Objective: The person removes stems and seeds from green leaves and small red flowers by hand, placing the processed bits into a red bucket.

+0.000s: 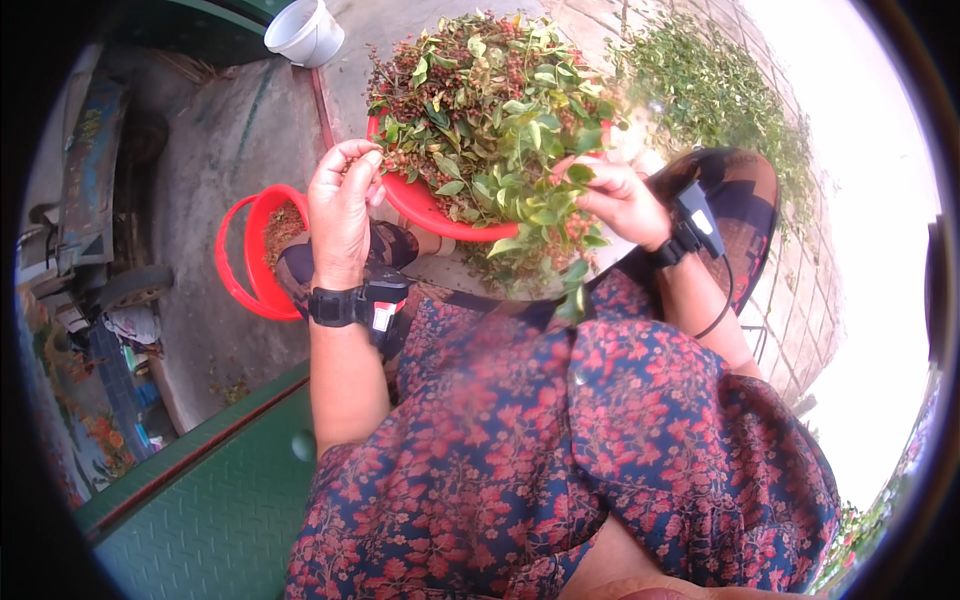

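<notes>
A red plastic basin (427, 210) before me is heaped with cut leafy branches (457, 112) bearing clusters of small red berries, likely Sichuan pepper. My right hand (619, 199) grips a leafy sprig (547, 202) at the basin's right side, thumb and fingers closed around it. The sprig's leaves hang over the rim towards my lap. At the basin's left rim, my left hand (341, 191) is raised with thumb and fingertips pinched together. Anything small between those fingertips is too hard to make out. Both wrists wear black strapped devices.
Left of my knee stands a red bucket (259, 262) with small reddish-brown bits inside. A white bucket (306, 34) stands farther off. More leafy cuttings (720, 97) lie on the paving to the right. A green metal tread plate (217, 495) is at lower left, a wheeled vehicle (105, 202) beyond.
</notes>
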Demonstrator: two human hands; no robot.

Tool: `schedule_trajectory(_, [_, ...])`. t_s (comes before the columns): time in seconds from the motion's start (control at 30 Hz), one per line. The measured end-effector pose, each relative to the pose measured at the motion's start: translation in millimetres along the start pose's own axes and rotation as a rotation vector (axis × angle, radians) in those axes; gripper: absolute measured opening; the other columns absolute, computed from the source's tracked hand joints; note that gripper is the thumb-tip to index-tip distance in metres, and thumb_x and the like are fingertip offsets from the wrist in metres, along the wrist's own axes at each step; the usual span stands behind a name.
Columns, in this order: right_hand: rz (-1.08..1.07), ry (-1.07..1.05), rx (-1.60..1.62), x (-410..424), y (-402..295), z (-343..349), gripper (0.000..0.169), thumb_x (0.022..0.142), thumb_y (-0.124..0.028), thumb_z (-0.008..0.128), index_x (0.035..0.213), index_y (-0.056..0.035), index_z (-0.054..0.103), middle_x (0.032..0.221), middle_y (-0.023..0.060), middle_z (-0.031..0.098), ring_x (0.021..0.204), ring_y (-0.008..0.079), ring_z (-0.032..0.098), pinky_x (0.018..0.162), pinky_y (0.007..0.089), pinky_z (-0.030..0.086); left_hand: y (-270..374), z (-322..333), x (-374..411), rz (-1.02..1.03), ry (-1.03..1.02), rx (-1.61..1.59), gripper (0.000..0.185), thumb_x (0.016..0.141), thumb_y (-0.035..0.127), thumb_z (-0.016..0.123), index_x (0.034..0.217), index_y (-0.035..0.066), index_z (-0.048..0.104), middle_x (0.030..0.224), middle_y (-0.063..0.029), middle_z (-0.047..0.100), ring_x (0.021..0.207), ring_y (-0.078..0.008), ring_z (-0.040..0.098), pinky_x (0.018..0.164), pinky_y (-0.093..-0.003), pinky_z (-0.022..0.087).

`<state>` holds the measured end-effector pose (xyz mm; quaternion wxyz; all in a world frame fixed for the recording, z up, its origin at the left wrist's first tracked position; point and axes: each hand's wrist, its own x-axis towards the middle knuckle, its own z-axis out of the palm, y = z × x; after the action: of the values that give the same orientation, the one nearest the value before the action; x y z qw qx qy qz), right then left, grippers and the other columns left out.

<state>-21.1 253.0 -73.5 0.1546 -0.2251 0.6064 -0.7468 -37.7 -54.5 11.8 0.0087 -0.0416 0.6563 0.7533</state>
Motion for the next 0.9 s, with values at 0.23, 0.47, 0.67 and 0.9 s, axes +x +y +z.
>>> schedule_trajectory(0.23, [0.040, 0.077, 0.118, -1.5, 6.4, -0.3, 0.025, 0.090, -0.001, 0.057, 0.115, -0.0011, 0.060, 0.100, -0.0021, 0.063, 0.089, 0.0064, 0.056, 0.079, 0.0226, 0.047, 0.2, -55.1, -15.4, -0.107, 0.056, -0.385, 0.010, 0.093, 0.005, 0.051, 0.103, 0.004, 0.054, 0.098, -0.0084, 0.060, 0.067, -0.0088, 0.046, 0.056, -0.0209, 0.038])
schedule_trajectory(0.47, [0.067, 0.151, 0.124, -3.8, 19.3, -10.4, 0.027, 0.089, 0.000, 0.058, 0.116, -0.0038, 0.061, 0.103, -0.0005, 0.064, 0.090, 0.0065, 0.058, 0.080, 0.0220, 0.046, -7.7, -242.5, -8.3, -0.178, 0.748, 0.624, 0.054, 0.089, 0.031, 0.062, 0.130, 0.004, 0.040, 0.119, -0.0131, 0.054, 0.095, -0.0171, 0.056, 0.075, -0.0320, 0.049])
schedule_trajectory(0.67, [0.080, 0.176, 0.137, -5.3, 24.3, -8.4, 0.028, 0.089, 0.001, 0.056, 0.117, -0.0026, 0.060, 0.108, 0.0032, 0.064, 0.096, 0.0087, 0.058, 0.084, 0.0239, 0.047, 2.5, -290.4, -18.9, 0.015, 1.093, 0.670, 0.051, 0.088, 0.021, 0.062, 0.130, 0.001, 0.043, 0.129, -0.0170, 0.050, 0.113, -0.0264, 0.053, 0.088, -0.0370, 0.047])
schedule_trajectory(0.9, [0.007, 0.206, -0.055, 8.4, 14.1, 9.1, 0.017, 0.091, -0.011, 0.060, 0.106, -0.0048, 0.064, 0.094, -0.0022, 0.064, 0.084, 0.0049, 0.057, 0.076, 0.0206, 0.047, 15.7, -53.3, -34.9, 0.162, 0.176, 0.474, 0.024, 0.090, 0.004, 0.057, 0.113, -0.002, 0.057, 0.100, -0.0071, 0.064, 0.079, -0.0085, 0.059, 0.068, -0.0201, 0.047])
